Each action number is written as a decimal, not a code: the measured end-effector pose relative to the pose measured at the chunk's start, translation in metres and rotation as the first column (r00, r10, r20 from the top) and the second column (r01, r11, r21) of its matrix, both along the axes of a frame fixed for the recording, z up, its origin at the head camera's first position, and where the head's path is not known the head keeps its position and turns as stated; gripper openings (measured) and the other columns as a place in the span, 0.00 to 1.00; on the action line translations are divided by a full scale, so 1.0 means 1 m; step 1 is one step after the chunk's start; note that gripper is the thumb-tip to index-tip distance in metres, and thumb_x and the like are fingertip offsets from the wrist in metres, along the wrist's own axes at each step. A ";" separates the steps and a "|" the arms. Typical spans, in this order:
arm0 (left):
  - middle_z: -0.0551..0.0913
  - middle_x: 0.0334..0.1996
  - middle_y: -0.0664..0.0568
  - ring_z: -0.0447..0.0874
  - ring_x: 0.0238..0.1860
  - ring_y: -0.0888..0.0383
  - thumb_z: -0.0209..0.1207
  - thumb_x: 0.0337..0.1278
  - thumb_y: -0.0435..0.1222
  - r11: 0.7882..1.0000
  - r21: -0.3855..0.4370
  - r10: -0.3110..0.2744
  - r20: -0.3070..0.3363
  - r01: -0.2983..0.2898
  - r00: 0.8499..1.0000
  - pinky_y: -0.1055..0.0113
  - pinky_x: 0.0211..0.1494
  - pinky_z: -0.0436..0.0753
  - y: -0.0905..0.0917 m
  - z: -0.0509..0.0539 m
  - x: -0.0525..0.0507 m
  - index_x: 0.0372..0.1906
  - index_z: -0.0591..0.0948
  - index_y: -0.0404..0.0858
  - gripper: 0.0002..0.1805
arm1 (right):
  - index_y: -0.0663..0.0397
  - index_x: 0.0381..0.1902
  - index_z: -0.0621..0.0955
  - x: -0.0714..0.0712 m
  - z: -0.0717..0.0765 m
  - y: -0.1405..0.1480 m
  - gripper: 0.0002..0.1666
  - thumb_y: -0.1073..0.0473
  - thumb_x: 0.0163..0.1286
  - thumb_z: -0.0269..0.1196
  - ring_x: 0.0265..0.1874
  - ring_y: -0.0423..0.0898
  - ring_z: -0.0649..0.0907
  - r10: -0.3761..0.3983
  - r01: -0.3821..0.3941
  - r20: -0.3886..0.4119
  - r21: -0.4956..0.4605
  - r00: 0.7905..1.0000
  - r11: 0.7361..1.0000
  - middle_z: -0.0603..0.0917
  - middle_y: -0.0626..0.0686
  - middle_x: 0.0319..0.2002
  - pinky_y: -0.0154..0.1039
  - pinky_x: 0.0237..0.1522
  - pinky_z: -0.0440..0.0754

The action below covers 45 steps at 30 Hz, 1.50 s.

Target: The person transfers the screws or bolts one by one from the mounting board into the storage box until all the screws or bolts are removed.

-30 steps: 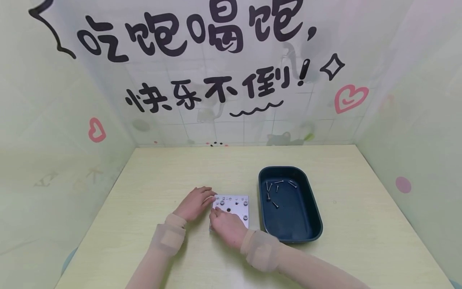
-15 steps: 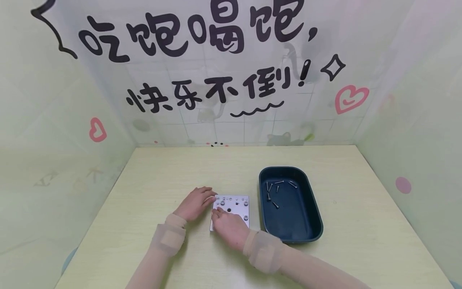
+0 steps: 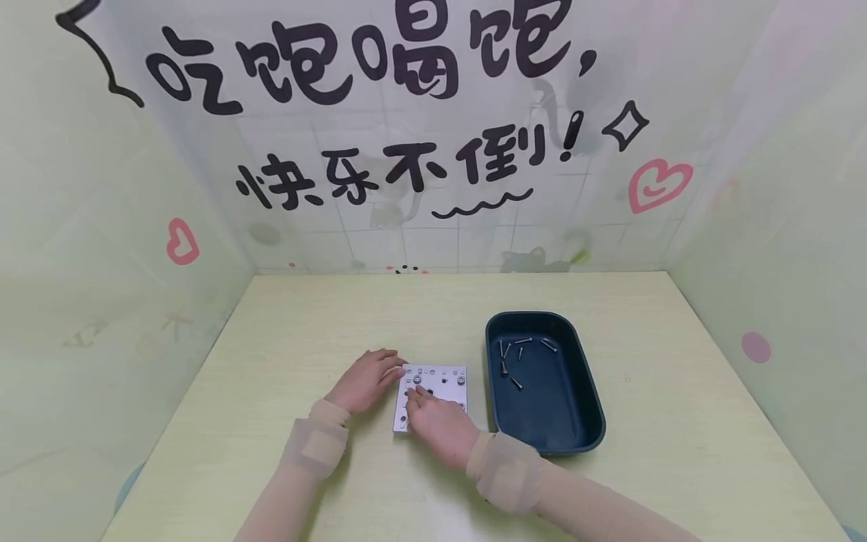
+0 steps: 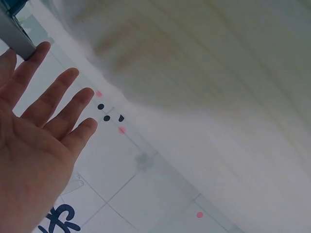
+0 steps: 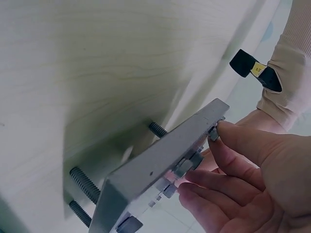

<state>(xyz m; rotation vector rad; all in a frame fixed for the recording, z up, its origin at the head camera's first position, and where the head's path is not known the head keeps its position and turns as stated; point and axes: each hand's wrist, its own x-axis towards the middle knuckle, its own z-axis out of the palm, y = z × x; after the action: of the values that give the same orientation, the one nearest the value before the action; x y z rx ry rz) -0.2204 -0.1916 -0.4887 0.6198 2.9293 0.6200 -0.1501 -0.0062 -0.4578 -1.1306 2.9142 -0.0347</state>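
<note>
A flat silver metal plate (image 3: 448,391) with several holes and bolt heads lies in front of me in the head view. My left hand (image 3: 364,382) touches its back left corner with thumb and index finger. The other left fingers stretch out straight in the left wrist view. Over the plate's front part is my right hand (image 3: 442,427), whose palm hides some of it. Thumb and index finger pinch a small hex bolt head (image 5: 213,134) at the plate in the right wrist view. Threaded bolt ends (image 5: 84,185) stick out beneath the plate (image 5: 160,150).
A dark blue tray (image 3: 550,414) stands right of the plate, with several loose bolts (image 3: 518,383) in its back and left part. Pale wooden tabletop (image 3: 325,316) surrounds these things. Printed curtains (image 3: 460,248) close off the back and sides.
My right hand has slid a little to the right across the plate, uncovering its left edge and a bolt head there. My left hand and the tray stay where they were.
</note>
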 end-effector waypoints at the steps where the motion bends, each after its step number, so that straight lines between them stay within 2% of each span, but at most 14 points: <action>1: 0.75 0.64 0.36 0.69 0.69 0.37 0.50 0.74 0.43 1.000 0.002 0.000 0.001 0.000 1.000 0.41 0.77 0.59 0.000 0.000 0.000 0.58 0.80 0.36 0.19 | 0.62 0.59 0.78 0.000 0.001 0.000 0.21 0.69 0.68 0.62 0.65 0.49 0.78 0.004 -0.004 -0.004 0.014 1.000 1.000 0.79 0.56 0.63 0.38 0.47 0.88; 5: 0.75 0.64 0.36 0.68 0.69 0.37 0.50 0.75 0.43 1.000 0.000 0.001 0.008 -0.001 1.000 0.41 0.77 0.58 0.000 0.001 0.000 0.59 0.80 0.36 0.19 | 0.61 0.58 0.79 0.001 0.001 0.000 0.23 0.72 0.65 0.64 0.65 0.49 0.77 0.019 -0.017 -0.039 0.059 0.999 0.998 0.79 0.57 0.63 0.38 0.46 0.88; 15: 0.75 0.64 0.35 0.68 0.68 0.36 0.50 0.75 0.42 1.000 0.010 -0.007 0.005 0.007 1.000 0.40 0.77 0.59 0.002 0.005 0.000 0.58 0.80 0.35 0.19 | 0.60 0.55 0.81 0.001 -0.004 0.000 0.18 0.68 0.67 0.63 0.62 0.48 0.80 0.074 -0.046 -0.197 0.139 0.978 0.989 0.81 0.56 0.60 0.34 0.44 0.88; 31: 0.75 0.63 0.35 0.70 0.68 0.37 0.50 0.74 0.42 1.000 0.008 -0.012 -0.010 0.012 1.000 0.40 0.76 0.60 0.001 0.002 -0.001 0.57 0.80 0.35 0.19 | 0.59 0.51 0.83 0.002 -0.009 0.000 0.13 0.66 0.70 0.61 0.59 0.47 0.82 0.118 -0.073 -0.320 0.150 0.940 0.986 0.84 0.56 0.57 0.32 0.44 0.87; 39: 0.75 0.63 0.35 0.69 0.68 0.37 0.50 0.74 0.42 1.000 0.011 -0.012 -0.007 0.012 1.000 0.40 0.76 0.59 0.001 0.001 0.000 0.57 0.80 0.35 0.19 | 0.62 0.56 0.81 0.000 -0.001 0.003 0.16 0.66 0.71 0.60 0.59 0.47 0.82 0.101 -0.063 -0.319 0.128 0.942 0.990 0.84 0.57 0.57 0.33 0.44 0.88; 42: 0.76 0.63 0.35 0.70 0.68 0.36 0.51 0.74 0.42 1.000 0.012 -0.014 -0.010 0.014 1.000 0.39 0.76 0.60 0.001 0.000 0.000 0.57 0.80 0.35 0.18 | 0.64 0.58 0.78 -0.003 0.008 0.007 0.18 0.65 0.73 0.59 0.61 0.48 0.81 0.071 -0.042 -0.261 0.115 0.963 0.992 0.83 0.58 0.59 0.34 0.46 0.87; 45: 0.76 0.63 0.35 0.70 0.68 0.37 0.51 0.74 0.42 1.000 0.008 -0.011 -0.007 0.011 1.000 0.40 0.76 0.60 0.001 0.000 0.000 0.57 0.80 0.35 0.18 | 0.66 0.61 0.75 -0.009 0.019 0.012 0.21 0.60 0.75 0.57 0.64 0.51 0.78 0.009 -0.001 -0.142 0.055 0.990 0.998 0.80 0.61 0.62 0.36 0.49 0.87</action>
<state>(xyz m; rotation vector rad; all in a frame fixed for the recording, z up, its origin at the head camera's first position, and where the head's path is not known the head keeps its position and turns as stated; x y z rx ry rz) -0.2202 -0.1909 -0.4888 0.6402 2.9292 0.6306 -0.1586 0.0054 -0.4387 -1.1782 3.0137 0.1310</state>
